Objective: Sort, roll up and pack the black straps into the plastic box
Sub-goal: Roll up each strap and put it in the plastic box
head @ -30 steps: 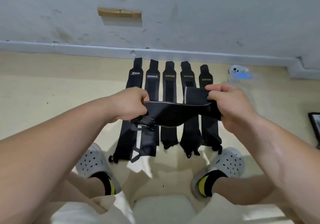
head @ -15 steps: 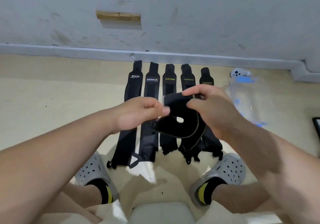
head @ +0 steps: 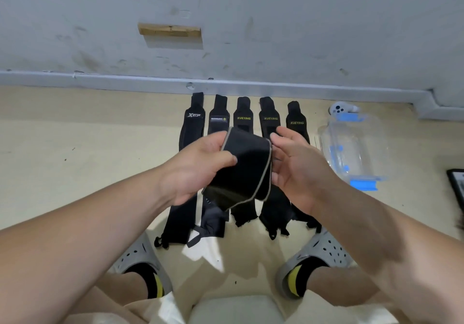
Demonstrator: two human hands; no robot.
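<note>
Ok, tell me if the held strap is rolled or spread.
Rolled: the strap is a short bundle, grey edging curving round, gripped by the left hand.

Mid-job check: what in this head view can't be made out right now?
All head view.
middles of the floor straps: hidden behind left hand, right hand and rolled strap
second strap's label: too small to read
dark flat object: cut by right edge
plastic box: see-through, glare; lid state unclear

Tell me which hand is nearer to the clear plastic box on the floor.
Right. The right hand is beside the folded strap, on the side toward the plastic box. The left hand grips the strap's other side, farther from the box.
</note>
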